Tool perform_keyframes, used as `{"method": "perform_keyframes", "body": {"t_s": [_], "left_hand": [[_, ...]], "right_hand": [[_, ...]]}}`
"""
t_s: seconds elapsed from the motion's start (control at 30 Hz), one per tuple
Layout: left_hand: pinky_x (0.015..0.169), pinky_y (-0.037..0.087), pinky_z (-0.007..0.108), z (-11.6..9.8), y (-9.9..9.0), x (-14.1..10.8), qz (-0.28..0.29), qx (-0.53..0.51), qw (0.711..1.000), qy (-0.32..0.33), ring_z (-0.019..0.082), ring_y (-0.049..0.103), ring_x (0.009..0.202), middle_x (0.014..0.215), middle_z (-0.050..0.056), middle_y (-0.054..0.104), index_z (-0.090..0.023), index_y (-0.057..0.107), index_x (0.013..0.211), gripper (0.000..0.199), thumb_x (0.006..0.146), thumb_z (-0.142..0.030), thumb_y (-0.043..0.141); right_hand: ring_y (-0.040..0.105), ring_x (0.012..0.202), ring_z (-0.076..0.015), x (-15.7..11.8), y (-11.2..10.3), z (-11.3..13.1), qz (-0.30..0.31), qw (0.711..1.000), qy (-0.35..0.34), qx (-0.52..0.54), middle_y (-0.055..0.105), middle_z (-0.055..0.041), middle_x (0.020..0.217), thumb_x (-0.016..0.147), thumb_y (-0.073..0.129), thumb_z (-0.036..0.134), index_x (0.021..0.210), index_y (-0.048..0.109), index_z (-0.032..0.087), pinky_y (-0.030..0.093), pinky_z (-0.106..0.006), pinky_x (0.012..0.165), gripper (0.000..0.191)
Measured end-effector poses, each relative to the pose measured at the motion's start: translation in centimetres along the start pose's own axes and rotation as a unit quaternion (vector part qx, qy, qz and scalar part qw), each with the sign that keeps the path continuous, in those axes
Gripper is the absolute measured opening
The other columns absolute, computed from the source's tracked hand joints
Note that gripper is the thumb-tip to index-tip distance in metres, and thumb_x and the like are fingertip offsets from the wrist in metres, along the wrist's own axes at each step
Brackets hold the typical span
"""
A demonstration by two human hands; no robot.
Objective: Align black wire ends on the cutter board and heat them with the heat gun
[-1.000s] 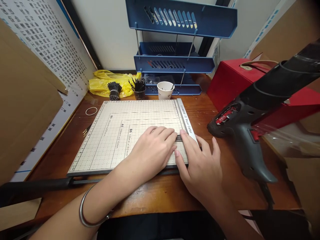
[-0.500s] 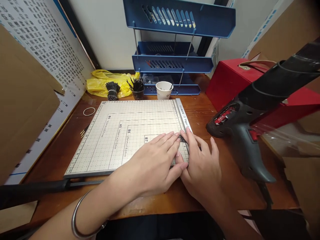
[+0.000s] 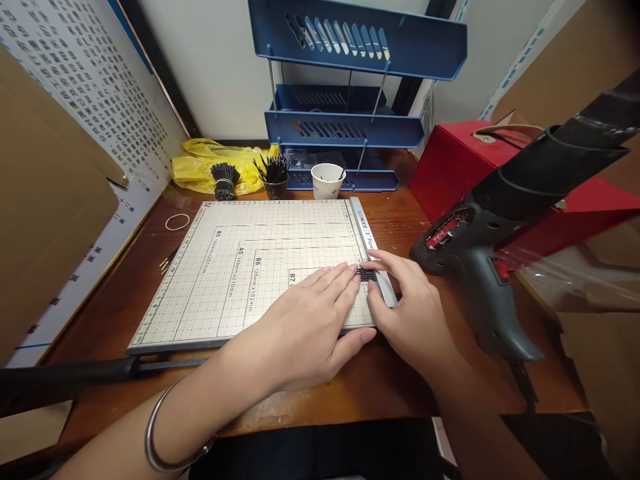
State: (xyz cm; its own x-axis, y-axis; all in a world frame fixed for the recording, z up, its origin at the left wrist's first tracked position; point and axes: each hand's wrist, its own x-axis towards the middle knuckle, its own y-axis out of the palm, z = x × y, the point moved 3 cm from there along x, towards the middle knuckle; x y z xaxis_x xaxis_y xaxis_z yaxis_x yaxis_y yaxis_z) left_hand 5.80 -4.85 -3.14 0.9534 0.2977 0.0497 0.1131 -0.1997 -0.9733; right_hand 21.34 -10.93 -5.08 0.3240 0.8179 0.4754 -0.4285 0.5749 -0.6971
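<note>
Apparently gathered but with no cut visible, the thin black strands [image 3: 367,274] lie at the right edge of a cream, gridded paper cutter [image 3: 200,293], the left hand [image 3: 313,313] flat and open over them, the right hand [image 3: 413,310] bracketing them, its pinch unclear.

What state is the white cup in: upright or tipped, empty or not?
Upright and not empty: the white cup stands mouth up, and a thin dark piece shows inside.

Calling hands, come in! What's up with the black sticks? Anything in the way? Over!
Left hand flat on cutter, fingertips at black sticks. Right hand at them too, grip unclear. Heat gun off to the right, clear of both hands.
</note>
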Motion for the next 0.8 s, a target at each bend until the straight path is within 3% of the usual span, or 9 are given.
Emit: {"method": "perform_keyframes", "body": {"t_s": [0.33, 0.43, 0.57, 0.67, 0.8], "left_hand": [[0.128, 0.026, 0.048, 0.0, 0.3, 0.0, -0.009, 0.007, 1.000, 0.005, 0.031, 0.028, 0.156, 0.165, 0.019, 0.032, -0.003, 0.038, 0.157, 0.073, 0.109, -0.056, 0.030], [0.128, 0.026, 0.048, 0.0, 0.4, 0.0, -0.012, 0.001, 1.000, 0.004, 0.030, 0.028, 0.156, 0.166, 0.018, 0.031, -0.003, 0.039, 0.157, 0.074, 0.108, -0.058, 0.029], [0.128, 0.025, 0.046, 0.1, 0.3, 0.0, -0.020, -0.010, 1.000, 0.005, 0.028, 0.027, 0.157, 0.166, 0.017, 0.030, -0.004, 0.037, 0.158, 0.080, 0.106, -0.065, 0.030], [0.129, 0.023, 0.045, 0.2, 0.1, 0.0, -0.014, -0.021, 1.000, 0.007, 0.029, 0.024, 0.157, 0.167, 0.019, 0.027, -0.002, 0.035, 0.158, 0.090, 0.103, -0.073, 0.026], [0.129, 0.023, 0.045, 0.2, 0.2, -0.1, -0.010, -0.033, 0.999, 0.005, 0.031, 0.023, 0.158, 0.167, 0.021, 0.022, 0.000, 0.033, 0.158, 0.108, 0.093, -0.086, 0.027]], "right_hand": [[0.066, 0.112, -0.0224, -0.5, 0.4, 0.3, -0.034, 0.999, -0.018, -0.035, 0.077, -0.0050, 0.111, 0.090, 0.053, 0.017, 0.126, 0.064, 0.018, 0.052, -0.041, 0.102, 0.037], [0.065, 0.115, -0.0248, -0.9, 0.4, 0.6, -0.040, 0.996, -0.033, -0.072, 0.076, -0.0071, 0.116, 0.093, 0.052, 0.019, 0.120, 0.068, 0.018, 0.047, -0.048, 0.110, 0.032], [0.058, 0.129, -0.0317, -2.0, 0.2, 1.5, 0.036, 0.985, -0.045, -0.163, 0.070, -0.0089, 0.132, 0.101, 0.039, 0.019, 0.137, 0.059, 0.015, 0.035, -0.065, 0.115, 0.042], [0.052, 0.135, -0.0344, -2.9, 0.1, 2.2, 0.096, 0.971, -0.062, -0.208, 0.061, -0.0086, 0.147, 0.105, 0.030, 0.020, 0.149, 0.048, 0.014, 0.034, -0.069, 0.113, 0.048], [0.046, 0.140, -0.0354, -3.5, 0.4, 2.7, 0.104, 0.964, -0.067, -0.235, 0.055, -0.0098, 0.153, 0.107, 0.029, 0.027, 0.153, 0.043, 0.014, 0.031, -0.070, 0.113, 0.050]]}}
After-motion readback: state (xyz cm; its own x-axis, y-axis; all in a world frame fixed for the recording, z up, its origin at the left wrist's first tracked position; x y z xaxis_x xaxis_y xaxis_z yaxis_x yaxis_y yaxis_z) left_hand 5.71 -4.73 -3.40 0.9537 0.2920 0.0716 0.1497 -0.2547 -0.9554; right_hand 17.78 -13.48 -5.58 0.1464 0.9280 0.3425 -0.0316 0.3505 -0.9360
